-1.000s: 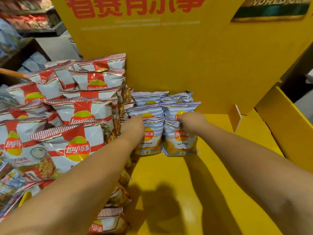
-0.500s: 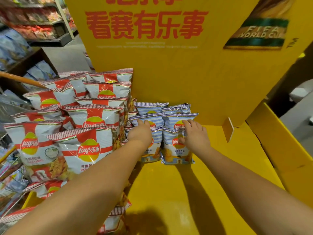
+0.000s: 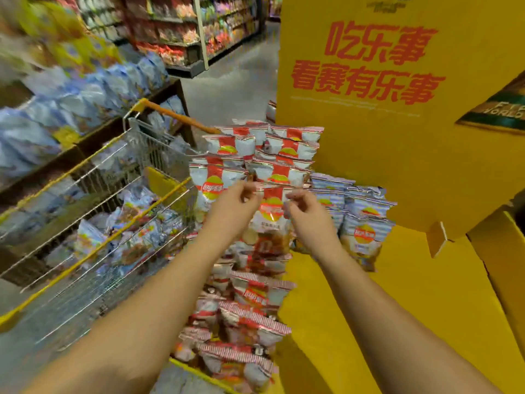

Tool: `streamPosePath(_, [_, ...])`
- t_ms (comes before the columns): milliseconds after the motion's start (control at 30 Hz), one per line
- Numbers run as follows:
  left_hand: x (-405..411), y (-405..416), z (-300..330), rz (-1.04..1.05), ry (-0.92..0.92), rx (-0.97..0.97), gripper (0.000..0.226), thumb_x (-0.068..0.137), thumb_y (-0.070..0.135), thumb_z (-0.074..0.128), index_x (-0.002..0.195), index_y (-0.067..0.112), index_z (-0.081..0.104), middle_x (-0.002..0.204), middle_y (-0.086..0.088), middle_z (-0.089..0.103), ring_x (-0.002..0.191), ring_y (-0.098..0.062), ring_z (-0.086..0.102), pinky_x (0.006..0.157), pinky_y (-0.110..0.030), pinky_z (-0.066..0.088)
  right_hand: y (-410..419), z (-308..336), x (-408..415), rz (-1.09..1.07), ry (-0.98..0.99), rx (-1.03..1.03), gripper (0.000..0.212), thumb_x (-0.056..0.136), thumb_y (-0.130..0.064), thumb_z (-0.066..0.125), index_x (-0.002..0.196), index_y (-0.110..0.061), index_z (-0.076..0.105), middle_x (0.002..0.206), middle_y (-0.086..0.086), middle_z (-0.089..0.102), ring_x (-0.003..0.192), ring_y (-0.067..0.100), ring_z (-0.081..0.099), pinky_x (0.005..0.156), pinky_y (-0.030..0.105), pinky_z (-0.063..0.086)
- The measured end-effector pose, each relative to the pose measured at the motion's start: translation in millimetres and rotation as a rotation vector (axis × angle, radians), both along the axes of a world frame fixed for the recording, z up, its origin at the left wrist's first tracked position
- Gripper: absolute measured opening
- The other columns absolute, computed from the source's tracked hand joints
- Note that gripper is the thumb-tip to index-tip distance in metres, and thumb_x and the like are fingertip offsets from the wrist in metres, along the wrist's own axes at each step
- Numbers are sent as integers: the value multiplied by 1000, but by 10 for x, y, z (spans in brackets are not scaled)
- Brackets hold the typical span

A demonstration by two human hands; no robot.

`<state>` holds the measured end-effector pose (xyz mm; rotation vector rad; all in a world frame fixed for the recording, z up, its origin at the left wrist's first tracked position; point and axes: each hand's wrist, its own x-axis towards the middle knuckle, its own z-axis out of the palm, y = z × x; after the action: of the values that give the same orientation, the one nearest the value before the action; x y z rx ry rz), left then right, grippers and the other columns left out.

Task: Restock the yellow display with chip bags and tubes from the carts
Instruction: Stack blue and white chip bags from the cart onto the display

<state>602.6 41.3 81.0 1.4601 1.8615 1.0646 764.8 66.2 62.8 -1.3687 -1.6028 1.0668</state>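
Yellow cardboard fills the right side of the view: the tall back panel of the display [image 3: 397,155], printed with large red Chinese characters, and its flat yellow shelf below. Both forearms reach forward from the bottom of the frame. The left hand [image 3: 231,207] and the right hand [image 3: 308,214] are raised side by side in front of the stacked goods, and between them hangs a red-and-white chip bag [image 3: 271,217]. The left hand's fingers are curled and pinch the bag's crimped top edge at its left corner; the right hand's fingers are curled and pinch the same edge at its right corner. The bag hangs upright, its round logo facing the camera, in front of a tall stack of similar red-and-white bags [image 3: 255,155] at the display's left end. More such bags [image 3: 250,322] lie piled lower down, towards the bottom of the frame. Just right of the stack, against the back panel, stand smaller blue-striped chip bags [image 3: 363,220] in tight rows on the yellow shelf. To the left stands a wire shopping cart [image 3: 93,211] with an orange handle, holding loose, blurred packets. Beyond it run store shelves [image 3: 93,89] of pale blue bags and an aisle of colourful goods, all softened by motion blur
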Motion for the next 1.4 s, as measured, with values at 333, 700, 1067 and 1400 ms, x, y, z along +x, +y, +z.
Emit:
streamPosePath(333, [-2694,-1554,-552,297,-205,-105,4,91,27,61,94,24,60,91,0,65,66,-22,67,64,-36,53,-1341,-582,-2581,350,9,-271,5,91,-27,59,94,-31,59,87,-1,67,78,17,61,76,36,49])
streamPosePath(700, [-4790,-2470,-1109,440,-198,-296,5,92,23,59,95,19,61,89,-4,64,65,-20,65,55,-23,48,-1872,-1002,-4269,445,-250,-407,11,90,-31,55,100,-29,58,85,-4,64,75,13,58,68,28,41])
streamPosePath(1067, [-5613,-1695,-1540,392,-180,-415,15,89,19,61,76,22,54,74,-2,58,62,-23,57,58,-32,38,-550,-1027,-5133,384,-311,-335,15,95,-32,52,98,-21,61,94,6,69,90,29,67,71,37,51])
streamPosePath(1400, [-6407,-146,-2422,202,301,-739,32,95,23,51,125,13,54,131,-8,43,106,-28,59,85,-34,44,1499,-2154,-5802,554,-998,-522,35,102,-1,33,133,-1,49,87,8,55,71,21,49,60,30,41])
